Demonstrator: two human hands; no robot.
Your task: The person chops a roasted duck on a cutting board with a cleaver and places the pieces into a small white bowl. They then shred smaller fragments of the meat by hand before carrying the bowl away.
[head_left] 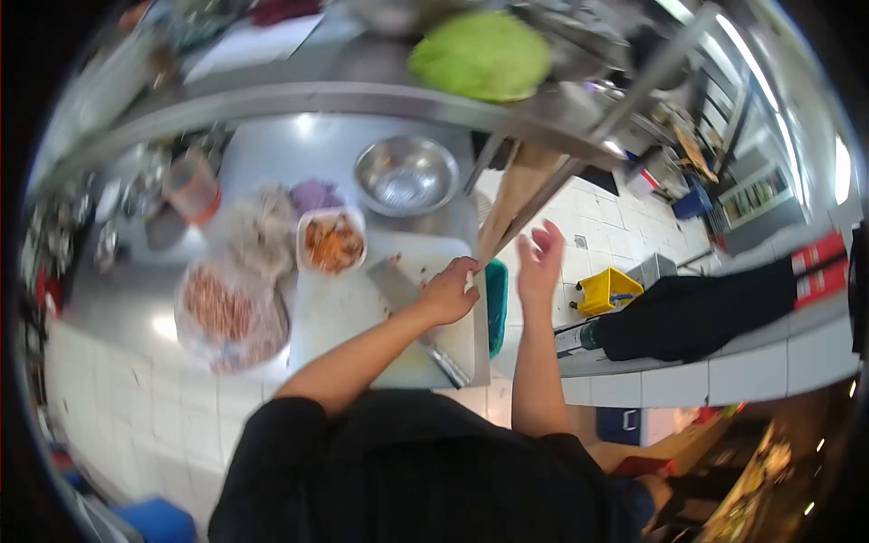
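Observation:
My left hand (pixel 450 291) is palm down over the right side of a white cutting board (pixel 339 317), thumb apart from the bent fingers; nothing shows in it. Under that wrist lies a cleaver (pixel 444 360), its broad blade toward the far left and its handle toward me. My right hand (pixel 541 258) is raised to the right of the board, fingers apart and holding nothing visible. A white tub (pixel 301 249) of orange-brown chopped food (pixel 333 246) stands at the board's far left corner. Small dark scraps dot the board.
Left of the board is a plastic bag of pinkish shredded food (pixel 222 308). A metal colander (pixel 406 176) stands behind. An overhead shelf (pixel 317 98) crosses the far side, holding a green cabbage (pixel 480 56). A teal bin (pixel 496 308) and yellow mop bucket (pixel 605 291) are at right.

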